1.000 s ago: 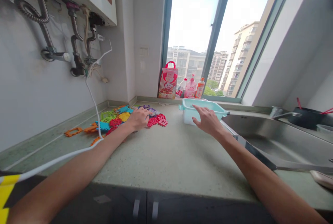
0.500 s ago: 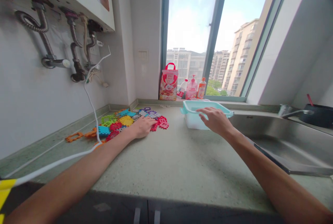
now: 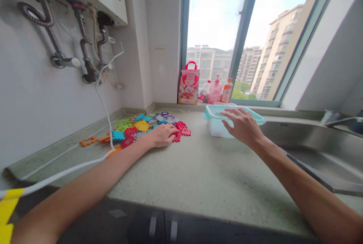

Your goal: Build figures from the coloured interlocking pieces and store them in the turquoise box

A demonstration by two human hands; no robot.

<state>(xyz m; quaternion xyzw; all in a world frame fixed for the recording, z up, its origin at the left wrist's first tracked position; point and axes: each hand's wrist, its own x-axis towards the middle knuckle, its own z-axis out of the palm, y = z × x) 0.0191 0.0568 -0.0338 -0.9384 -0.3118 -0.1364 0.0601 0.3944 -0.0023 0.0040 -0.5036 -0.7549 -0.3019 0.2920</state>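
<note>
On the left of the counter lies a spread pile of colourful toothed plastic pieces (image 3: 141, 125), in yellow, blue, green, orange, grey and purple. At its right edge are red toothed pieces (image 3: 185, 132). My left hand (image 3: 163, 135) rests low there, fingers bent together with the thumb against a red piece (image 3: 176, 137); the fingertips are partly hidden. To the right stands a light teal plastic bin (image 3: 218, 128), its contents out of sight. My right hand (image 3: 242, 123) hovers at the bin's near rim, palm down, fingers spread and holding nothing.
A white cable (image 3: 105, 108) hangs from the wall and crosses the counter over my left forearm's side. The steel sink (image 3: 317, 153) lies right of the bin. A red-handled bag (image 3: 189, 85) and several bottles (image 3: 215, 91) stand by the window.
The whole view has shifted slightly, so things sit a little further right. Both hands stay in nearly the same places by the red pieces and the bin.
</note>
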